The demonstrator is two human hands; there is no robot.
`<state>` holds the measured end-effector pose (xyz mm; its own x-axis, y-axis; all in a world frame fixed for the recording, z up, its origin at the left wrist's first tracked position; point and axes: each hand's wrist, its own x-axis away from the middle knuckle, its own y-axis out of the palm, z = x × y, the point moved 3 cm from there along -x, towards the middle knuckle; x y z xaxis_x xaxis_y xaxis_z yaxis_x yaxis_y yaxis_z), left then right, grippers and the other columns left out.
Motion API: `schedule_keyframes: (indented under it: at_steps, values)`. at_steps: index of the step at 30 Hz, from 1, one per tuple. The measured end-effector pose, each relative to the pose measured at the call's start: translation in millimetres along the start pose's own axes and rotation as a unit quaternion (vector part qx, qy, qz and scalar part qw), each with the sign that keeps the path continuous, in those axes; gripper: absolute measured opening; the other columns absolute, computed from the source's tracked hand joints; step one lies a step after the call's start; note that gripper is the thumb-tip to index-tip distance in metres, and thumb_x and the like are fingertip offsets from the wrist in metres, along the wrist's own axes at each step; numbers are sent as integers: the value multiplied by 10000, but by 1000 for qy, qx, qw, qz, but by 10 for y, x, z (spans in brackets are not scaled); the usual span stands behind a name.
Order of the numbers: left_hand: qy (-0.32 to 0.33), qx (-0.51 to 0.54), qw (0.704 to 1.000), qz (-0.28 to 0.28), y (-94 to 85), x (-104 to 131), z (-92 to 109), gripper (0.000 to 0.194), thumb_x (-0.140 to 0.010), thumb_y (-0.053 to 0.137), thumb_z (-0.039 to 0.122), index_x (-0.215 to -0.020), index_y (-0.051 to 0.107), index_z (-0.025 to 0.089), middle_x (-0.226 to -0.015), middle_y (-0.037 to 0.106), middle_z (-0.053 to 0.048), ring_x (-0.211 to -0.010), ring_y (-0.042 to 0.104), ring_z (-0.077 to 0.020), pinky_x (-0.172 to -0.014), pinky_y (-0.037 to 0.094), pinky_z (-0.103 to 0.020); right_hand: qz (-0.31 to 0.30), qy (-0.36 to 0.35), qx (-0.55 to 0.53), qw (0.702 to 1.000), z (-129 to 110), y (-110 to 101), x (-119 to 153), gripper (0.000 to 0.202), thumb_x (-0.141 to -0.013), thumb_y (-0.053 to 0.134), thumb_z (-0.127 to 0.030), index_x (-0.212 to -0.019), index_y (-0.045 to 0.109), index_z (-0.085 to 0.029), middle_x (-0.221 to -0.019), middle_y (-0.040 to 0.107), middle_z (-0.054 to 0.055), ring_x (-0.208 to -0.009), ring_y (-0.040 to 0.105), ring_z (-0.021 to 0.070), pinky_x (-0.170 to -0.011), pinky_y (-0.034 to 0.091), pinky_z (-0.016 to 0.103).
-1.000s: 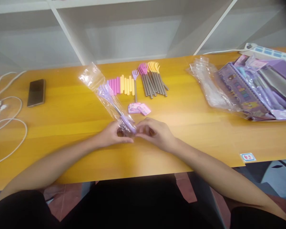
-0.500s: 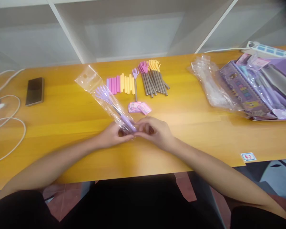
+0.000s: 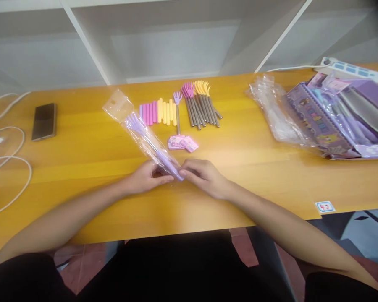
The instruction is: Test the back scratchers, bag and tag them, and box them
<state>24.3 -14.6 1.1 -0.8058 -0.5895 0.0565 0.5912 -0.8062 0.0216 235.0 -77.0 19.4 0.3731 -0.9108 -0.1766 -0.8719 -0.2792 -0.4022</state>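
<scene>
A purple hand-shaped scratcher [image 3: 151,144] lies inside a clear plastic bag [image 3: 118,104], slanting from upper left down to my hands. My left hand [image 3: 148,176] is closed round the bag's lower part, near the purple handle. With thumb and fingers pinched, my right hand [image 3: 203,175] holds the bag at the handle's end. Behind them are small pink cards [image 3: 189,144], another purple scratcher [image 3: 178,113], pink sticks [image 3: 150,114] and yellow sticks [image 3: 166,112]. Pink and yellow scratchers [image 3: 204,107] with grey rods lie just right of these.
A phone [image 3: 44,121] and white cables [image 3: 27,167] lie at the left. On the right are crumpled plastic bags [image 3: 279,111], a purple display box [image 3: 324,121] with packed items, and a power strip [image 3: 353,69]. A numbered label [image 3: 325,206] marks the front edge.
The purple handle has slid lower inside the bag, towards its end. My right hand has shifted slightly right, its fingers now pinched more closely at the bag's edge.
</scene>
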Motion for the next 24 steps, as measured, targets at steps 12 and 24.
schedule_keyframes:
  at_steps: [12, 24]
  values:
    - [11, -23, 1000, -17, 10, -9, 19, 301, -903, 838, 303, -1183, 780, 210, -1175, 789, -110, -1064, 771, -253, -948, 624, -363, -57, -17, -25, 998, -38, 59, 4, 388, -1086, 596, -497, -845, 567, -193, -774, 544, -27, -682, 492, 114, -648, 370, 249]
    - [51, -85, 995, -26, 5, -3, 78, 244, -944, 771, 271, -1183, 789, 228, -1273, 758, -120, -1118, 748, -255, -990, 605, -371, -56, -12, 25, 998, -30, 58, 3, 398, -1114, 547, -473, -835, 578, -192, -802, 624, 8, -709, 543, 132, -689, 416, 254]
